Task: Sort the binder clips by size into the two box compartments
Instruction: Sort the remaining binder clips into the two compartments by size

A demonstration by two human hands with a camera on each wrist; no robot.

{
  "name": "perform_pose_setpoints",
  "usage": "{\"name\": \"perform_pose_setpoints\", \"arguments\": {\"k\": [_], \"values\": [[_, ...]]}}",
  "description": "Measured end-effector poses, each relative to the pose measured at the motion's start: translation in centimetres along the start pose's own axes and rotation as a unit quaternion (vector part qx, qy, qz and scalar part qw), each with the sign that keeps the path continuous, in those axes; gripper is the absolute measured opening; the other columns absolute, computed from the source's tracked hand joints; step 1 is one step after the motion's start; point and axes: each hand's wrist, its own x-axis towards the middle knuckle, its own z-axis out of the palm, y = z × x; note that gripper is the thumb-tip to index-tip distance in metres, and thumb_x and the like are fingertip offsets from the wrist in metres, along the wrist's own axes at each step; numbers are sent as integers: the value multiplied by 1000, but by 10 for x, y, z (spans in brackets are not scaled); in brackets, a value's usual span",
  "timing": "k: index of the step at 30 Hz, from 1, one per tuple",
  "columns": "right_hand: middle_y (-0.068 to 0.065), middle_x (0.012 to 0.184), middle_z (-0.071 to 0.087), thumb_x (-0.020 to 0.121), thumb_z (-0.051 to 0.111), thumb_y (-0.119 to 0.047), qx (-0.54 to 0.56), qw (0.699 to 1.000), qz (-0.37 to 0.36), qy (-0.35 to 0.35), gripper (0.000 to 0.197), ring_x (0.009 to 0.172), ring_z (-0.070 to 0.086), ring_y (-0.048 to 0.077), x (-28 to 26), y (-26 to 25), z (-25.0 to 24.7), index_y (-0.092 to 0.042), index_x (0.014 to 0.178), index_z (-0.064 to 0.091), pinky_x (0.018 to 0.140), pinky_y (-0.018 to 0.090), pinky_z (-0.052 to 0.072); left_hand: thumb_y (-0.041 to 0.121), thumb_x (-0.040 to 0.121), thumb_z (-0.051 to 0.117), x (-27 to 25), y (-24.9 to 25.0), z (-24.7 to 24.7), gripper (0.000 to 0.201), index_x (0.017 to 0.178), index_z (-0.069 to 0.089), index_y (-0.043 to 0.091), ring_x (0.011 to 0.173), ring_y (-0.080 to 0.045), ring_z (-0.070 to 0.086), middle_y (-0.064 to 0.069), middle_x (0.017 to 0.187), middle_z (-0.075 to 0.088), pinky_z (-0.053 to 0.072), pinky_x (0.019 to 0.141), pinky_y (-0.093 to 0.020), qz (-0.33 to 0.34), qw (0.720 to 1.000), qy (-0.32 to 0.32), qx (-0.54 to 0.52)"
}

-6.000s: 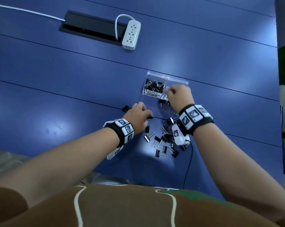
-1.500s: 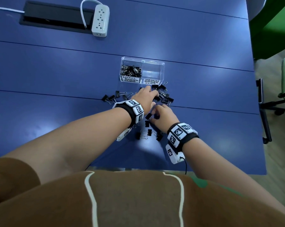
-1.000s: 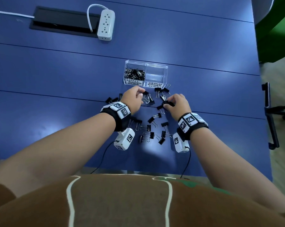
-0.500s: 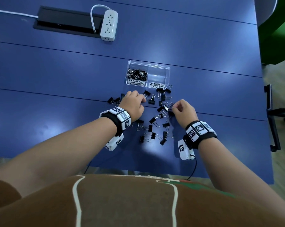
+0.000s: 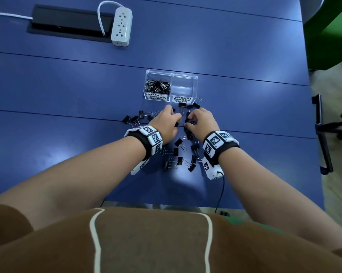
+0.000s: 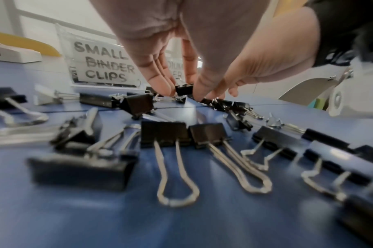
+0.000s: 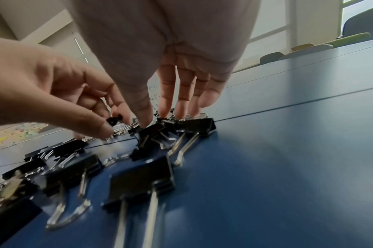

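Both of my hands have drawn together since half a second ago, when they worked well apart on either side of the scattered clips; now they meet just in front of the box. My left hand (image 5: 167,125) pinches a small black binder clip (image 6: 184,89) between thumb and fingertips, lifted a little off the blue table (image 5: 67,85). My right hand (image 5: 202,123) reaches down beside it, its fingers (image 7: 182,94) fairly straight, tips touching a cluster of larger black binder clips with silver wire handles (image 7: 160,134); I cannot tell whether it has actually gripped one. More of these medium clips (image 5: 181,152) lie strewn on the table between my wrists and out to the left. Just beyond my hands sits the clear plastic two-compartment box (image 5: 171,72): its left compartment, labelled SMALL BINDER CLIPS (image 5: 158,96), holds a heap of small black clips (image 5: 157,85), and its right one carries the label MEDIUM BINDER CLIPS (image 5: 183,99). Farther off lies a white power strip (image 5: 121,26).
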Motion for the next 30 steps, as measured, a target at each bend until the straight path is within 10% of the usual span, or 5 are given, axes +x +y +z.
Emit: {"name": "perform_pose_setpoints", "arguments": {"k": [6,14,20,26,30], "values": [[10,107,55,83,63,-25,-67,998,-6,-3,22,109,47,26,-1,-11,3,-9,96,58,91,38,46,34,79,59,-25,-15,4,18,85,57,18,73,-20,43,-3,91,40,53,70,-39,35,999,-32,17],[13,104,57,81,54,-11,-48,998,-33,-3,16,98,52,32,-14,-17,12,-6,95,58,81,39,45,13,89,55,14,-8,-8,25,112,55,5,111,-31,48,-15,115,50,49,91,-47,-5,1000,11,24],[4,94,62,82,53,-11,79,995,8,61,13,79,55,18,-19,-7,1,-12,88,64,77,31,49,17,88,59,16,-7,1,27,110,52,4,111,-32,47,-16,115,50,46,95,-46,-16,999,-12,48],[4,80,64,90,41,-7,335,917,170,138,27,60,55,14,-12,26,-29,-18,81,65,53,25,50,22,84,54,5,-9,0,19,98,51,9,92,-29,50,-10,91,62,49,79,-41,-15,1000,13,2],[8,68,50,90,35,-1,527,801,255,125,28,53,49,21,-13,35,-43,-7,74,57,44,24,42,24,85,49,2,-6,-5,20,103,49,16,76,-26,53,-5,83,55,47,70,-32,-82,991,43,-99]]}}
